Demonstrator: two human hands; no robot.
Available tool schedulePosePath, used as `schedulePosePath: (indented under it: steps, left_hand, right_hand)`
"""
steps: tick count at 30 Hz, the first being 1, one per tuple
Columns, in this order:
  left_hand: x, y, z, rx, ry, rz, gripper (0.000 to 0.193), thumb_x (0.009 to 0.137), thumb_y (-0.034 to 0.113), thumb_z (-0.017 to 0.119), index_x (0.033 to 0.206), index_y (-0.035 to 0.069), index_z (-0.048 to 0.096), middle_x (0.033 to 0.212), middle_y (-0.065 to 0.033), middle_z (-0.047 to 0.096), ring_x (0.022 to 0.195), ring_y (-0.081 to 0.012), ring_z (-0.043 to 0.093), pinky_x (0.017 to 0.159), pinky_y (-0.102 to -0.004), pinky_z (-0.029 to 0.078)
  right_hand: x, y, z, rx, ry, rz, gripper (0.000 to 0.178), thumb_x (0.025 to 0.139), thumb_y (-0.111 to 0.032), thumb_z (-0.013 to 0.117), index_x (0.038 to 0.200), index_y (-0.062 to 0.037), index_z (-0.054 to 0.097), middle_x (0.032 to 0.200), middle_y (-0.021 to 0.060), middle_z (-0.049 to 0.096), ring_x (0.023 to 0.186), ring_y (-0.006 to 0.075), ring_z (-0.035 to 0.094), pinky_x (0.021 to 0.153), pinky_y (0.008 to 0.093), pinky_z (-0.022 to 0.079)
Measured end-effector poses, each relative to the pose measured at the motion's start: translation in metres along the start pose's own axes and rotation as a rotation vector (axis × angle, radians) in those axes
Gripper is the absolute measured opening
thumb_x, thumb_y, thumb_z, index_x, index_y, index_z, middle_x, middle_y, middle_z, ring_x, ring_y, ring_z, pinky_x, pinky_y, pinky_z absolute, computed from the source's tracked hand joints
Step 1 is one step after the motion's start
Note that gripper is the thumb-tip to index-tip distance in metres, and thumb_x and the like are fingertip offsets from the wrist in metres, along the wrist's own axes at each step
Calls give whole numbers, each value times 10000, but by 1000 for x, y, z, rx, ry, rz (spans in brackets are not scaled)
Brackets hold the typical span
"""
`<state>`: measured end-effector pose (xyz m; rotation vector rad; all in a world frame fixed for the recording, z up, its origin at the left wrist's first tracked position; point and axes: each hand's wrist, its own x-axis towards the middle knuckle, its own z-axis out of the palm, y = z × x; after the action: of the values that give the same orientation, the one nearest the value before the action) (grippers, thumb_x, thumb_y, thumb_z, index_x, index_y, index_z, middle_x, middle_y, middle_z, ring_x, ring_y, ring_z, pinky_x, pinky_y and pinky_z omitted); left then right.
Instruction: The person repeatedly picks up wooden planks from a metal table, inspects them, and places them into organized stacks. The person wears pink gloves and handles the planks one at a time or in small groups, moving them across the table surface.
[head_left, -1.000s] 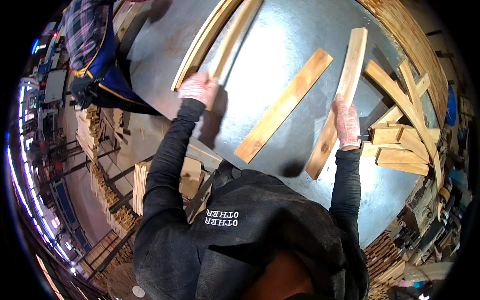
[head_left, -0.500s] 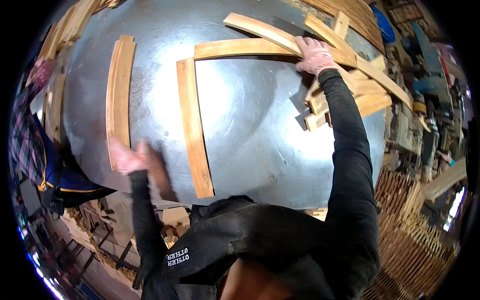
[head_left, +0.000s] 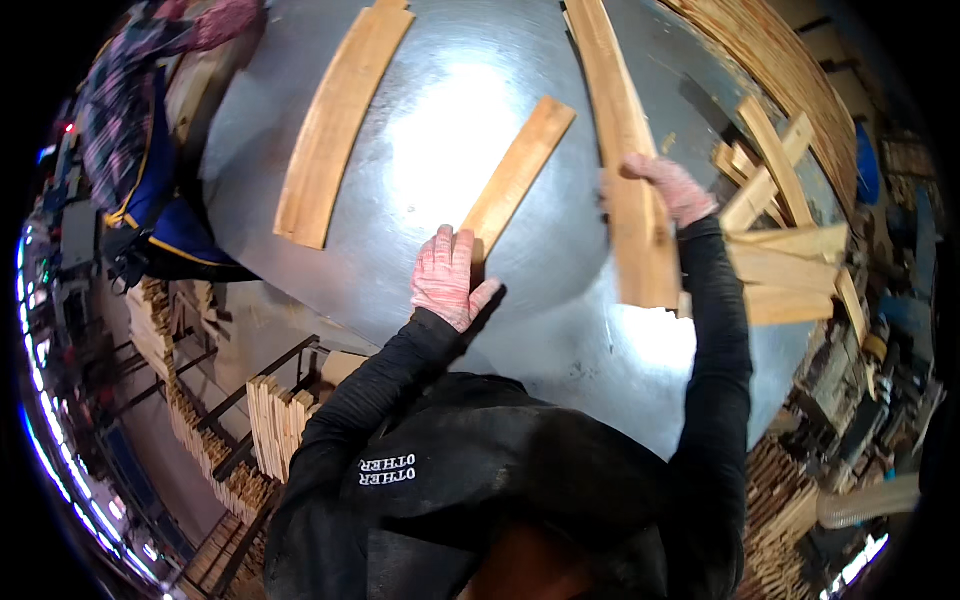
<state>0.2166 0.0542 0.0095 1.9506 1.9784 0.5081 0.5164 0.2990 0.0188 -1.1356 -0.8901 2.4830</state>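
Woodwork on a sheet-metal table (head_left: 540, 340).
The gloved left hand (head_left: 443, 278) lies at the near end of a short slat (head_left: 522, 172), thumb spread away from the fingers; whether they grip it cannot be told. Toward the right, the gloved right hand (head_left: 680, 190) clasps a longer board (head_left: 622, 120), thumb over its top face. Just right of that hand, wooden pieces (head_left: 785, 305) lie jumbled. Farther off, a stepped-end slat (head_left: 345, 130) rests left of the short one. Beyond the left edge stands a co-worker (head_left: 125, 140) in plaid.
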Motion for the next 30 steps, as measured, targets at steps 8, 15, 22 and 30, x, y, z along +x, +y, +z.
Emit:
schedulePosePath:
  steps: [8, 15, 22, 30]
  left_hand:
    - [73, 52, 21, -1372, -631, -576, 568, 817, 362, 767, 1164, -61, 614, 1013, -119, 690, 877, -166, 646, 832, -305, 511]
    - [62, -92, -7, -504, -211, -272, 482, 825, 438, 688, 1026, 2, 647, 882, -169, 687, 807, -279, 645, 763, -386, 501]
    - [47, -147, -100, 490, 291, -299, 712, 735, 362, 808, 1241, -29, 496, 1083, -252, 583, 969, -391, 596, 844, -464, 499]
    - [-33, -21, 14, 324, -446, -19, 954, 708, 311, 765, 1474, 51, 258, 1387, -290, 399, 1167, -457, 484, 961, -496, 453]
  right_hand:
    - [33, 96, 56, 82, 410, -384, 552, 947, -407, 593, 1269, 36, 528, 1120, 187, 644, 938, 246, 664, 853, 345, 546]
    - [-5, 84, 64, 5, 572, -217, 396, 934, -374, 613, 1070, -12, 528, 791, 132, 651, 672, 241, 663, 592, 355, 575]
    - [-5, 125, 56, -401, 747, -171, 495, 896, -502, 601, 931, -11, 650, 799, 101, 653, 765, 182, 649, 717, 310, 519]
    - [-4, 124, 123, -517, 796, -173, 569, 959, -407, 515, 1389, -48, 418, 1162, 209, 646, 1091, 338, 617, 960, 353, 469]
